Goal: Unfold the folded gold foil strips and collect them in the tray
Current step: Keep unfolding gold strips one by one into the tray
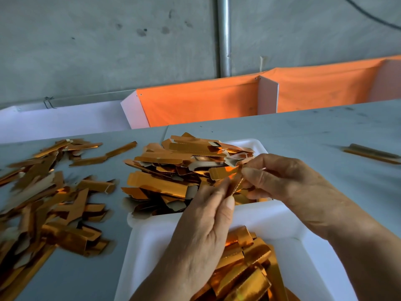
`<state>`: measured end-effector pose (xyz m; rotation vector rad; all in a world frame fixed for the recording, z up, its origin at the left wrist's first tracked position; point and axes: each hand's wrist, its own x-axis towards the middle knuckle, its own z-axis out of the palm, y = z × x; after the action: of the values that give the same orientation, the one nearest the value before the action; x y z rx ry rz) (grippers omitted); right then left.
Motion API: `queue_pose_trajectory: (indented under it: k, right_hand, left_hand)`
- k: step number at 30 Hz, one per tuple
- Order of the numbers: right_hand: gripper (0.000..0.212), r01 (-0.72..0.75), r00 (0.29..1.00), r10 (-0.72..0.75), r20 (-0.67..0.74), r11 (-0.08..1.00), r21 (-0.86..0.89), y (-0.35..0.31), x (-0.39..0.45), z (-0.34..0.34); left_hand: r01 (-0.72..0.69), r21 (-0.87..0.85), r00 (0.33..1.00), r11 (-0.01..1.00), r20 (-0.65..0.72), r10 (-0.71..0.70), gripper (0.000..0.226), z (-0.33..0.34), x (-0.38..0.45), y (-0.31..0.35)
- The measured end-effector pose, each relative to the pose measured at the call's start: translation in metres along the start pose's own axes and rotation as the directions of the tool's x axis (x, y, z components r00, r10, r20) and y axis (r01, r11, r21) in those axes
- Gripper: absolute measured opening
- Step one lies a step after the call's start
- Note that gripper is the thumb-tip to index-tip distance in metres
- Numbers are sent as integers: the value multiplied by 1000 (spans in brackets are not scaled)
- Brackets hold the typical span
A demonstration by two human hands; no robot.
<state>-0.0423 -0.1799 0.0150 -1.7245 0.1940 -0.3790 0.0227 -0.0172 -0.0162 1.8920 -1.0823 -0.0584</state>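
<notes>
Both hands meet just right of the middle of the scene, over the near edge of a heaped pile. The left hand [208, 216] comes up from six o'clock with its fingers and thumb pinching the lower end of a single gold foil strip [235, 185]. The right hand [280, 181] reaches in from four o'clock and pinches the same strip at its upper end, so the strip stands nearly on edge between the two sets of fingertips. I cannot tell whether it is folded or already opened out.

Directly behind the hands, toward twelve o'clock, a heaped pile of strips [173, 170] sits on a white tray [249, 143], of which only the far corner shows. At six o'clock, under the wrists, lies a second white tray [147, 246]; more gold strips [245, 268] lie in it, partly hidden by the left forearm.

Out at nine o'clock a loose scatter of strips [50, 203] spreads over the grey worktop [303, 127], blurred toward the left edge. A lone pair of strips [372, 153] lies at three o'clock, well apart from everything else.

Beyond the worktop's far edge, from twelve to two o'clock, stands a row of compartments lined with orange cloth [199, 101], split by white dividers [268, 94]. A metal pipe [224, 35] runs up the concrete wall [86, 40] behind them.
</notes>
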Motion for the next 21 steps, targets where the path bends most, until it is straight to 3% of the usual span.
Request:
queue_pose_trajectory:
  k: [5,10,12,17,21]
  right_hand:
    - [23,-48,991,41,124,997,55,-2,-4,-4]
    - [37,-7,995,24,99,986,-169,-5,-2,-5]
    - [32,-42,989,70,133,977,-208,-3,-2,-2]
    - [30,-120,965,142,222,987,-109,-1,-3,0]
    - [34,-257,922,217,322,963,87,-1,-5,3]
  left_hand:
    - [-18,75,1000,997,-13,19,48,-3,0,-5]
    - [-59,213,997,975,-26,66,50,0,0,-7]
    - [-72,287,993,955,-68,95,50,1,1,-10]
    - [-89,386,987,918,-87,132,52,2,2,-11]
    - [-104,430,984,897,-90,157,52,6,3,-11]
